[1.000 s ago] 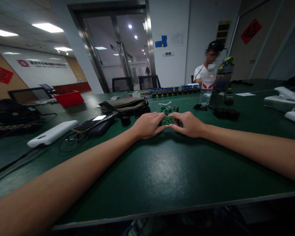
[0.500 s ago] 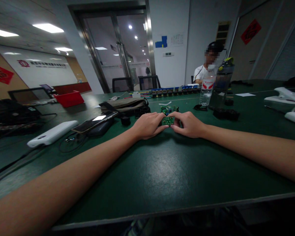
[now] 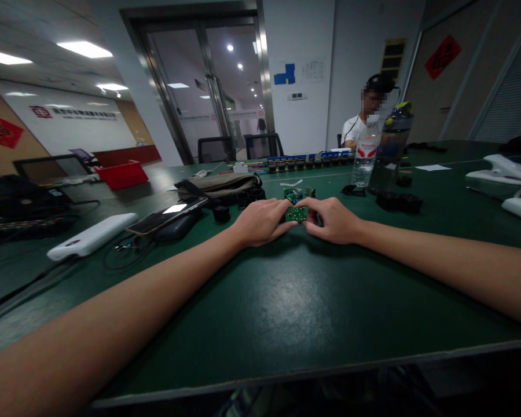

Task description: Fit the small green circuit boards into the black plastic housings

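A small green circuit board (image 3: pixel 297 215) with bright solder dots on its face is held between my two hands, tilted toward me. My left hand (image 3: pixel 263 221) grips its left edge, thumb low and fingers behind. On the opposite edge, my right hand (image 3: pixel 333 220) pinches the board between thumb and index finger. Just behind it, more green circuit boards (image 3: pixel 292 191) with small parts lie on the table, partly hidden by my fingers.
Left of my hands are a grey bag (image 3: pixel 221 186), a phone (image 3: pixel 169 215) and a white device (image 3: pixel 92 236). A water bottle (image 3: pixel 364 165) and a dark flask (image 3: pixel 393 153) stand to the right. A person (image 3: pixel 355 128) sits across the green table (image 3: pixel 295 313).
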Motion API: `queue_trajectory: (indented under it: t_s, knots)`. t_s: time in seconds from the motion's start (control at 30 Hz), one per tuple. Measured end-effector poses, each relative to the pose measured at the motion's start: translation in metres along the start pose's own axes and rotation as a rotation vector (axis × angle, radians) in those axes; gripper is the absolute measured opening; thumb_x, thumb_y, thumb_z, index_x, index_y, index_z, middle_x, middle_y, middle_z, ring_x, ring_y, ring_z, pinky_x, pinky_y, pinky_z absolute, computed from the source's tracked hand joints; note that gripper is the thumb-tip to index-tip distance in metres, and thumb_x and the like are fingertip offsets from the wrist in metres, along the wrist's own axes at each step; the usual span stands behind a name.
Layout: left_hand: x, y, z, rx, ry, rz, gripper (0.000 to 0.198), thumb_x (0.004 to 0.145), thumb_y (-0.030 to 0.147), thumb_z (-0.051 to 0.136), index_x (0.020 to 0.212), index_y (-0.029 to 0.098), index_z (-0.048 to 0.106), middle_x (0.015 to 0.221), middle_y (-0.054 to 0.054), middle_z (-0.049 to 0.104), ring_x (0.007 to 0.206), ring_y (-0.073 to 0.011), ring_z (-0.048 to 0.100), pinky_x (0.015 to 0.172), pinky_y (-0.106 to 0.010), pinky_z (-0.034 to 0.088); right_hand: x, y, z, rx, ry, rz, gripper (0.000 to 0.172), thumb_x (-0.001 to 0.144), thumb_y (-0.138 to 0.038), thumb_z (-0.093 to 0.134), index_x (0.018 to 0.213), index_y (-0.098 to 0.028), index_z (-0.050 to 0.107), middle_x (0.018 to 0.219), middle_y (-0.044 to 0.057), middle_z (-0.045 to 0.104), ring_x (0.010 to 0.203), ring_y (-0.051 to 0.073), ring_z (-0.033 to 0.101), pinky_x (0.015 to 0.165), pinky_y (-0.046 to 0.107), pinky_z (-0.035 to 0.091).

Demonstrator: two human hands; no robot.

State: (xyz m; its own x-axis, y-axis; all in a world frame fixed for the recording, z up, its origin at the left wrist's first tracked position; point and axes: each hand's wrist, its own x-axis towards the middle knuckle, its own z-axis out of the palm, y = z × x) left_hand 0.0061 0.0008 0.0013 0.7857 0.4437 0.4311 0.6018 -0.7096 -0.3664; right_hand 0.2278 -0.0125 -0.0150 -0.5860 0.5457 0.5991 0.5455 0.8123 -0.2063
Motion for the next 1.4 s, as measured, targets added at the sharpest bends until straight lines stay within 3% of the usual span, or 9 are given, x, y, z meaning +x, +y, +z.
queue_trajectory:
  t_s: [1.4]
  knots:
    - [0.0000,0.0011,-0.0014,-0.058,-0.028,-0.027,0.043,0.098,0.051,0.037,0.109,0.014,0.055,0.089,-0.010,0.067,0.082,-0.0237,0.065,0.071,-0.033,0.048,-0.0003,-0.0006,0.0003,-0.006,0.015,0.015,0.030,0.080,-0.022,0.058,0.108,-0.014,0.062,0.067,-0.002,0.063,0.058,0.012,0.056,0.063,0.024,0.040]
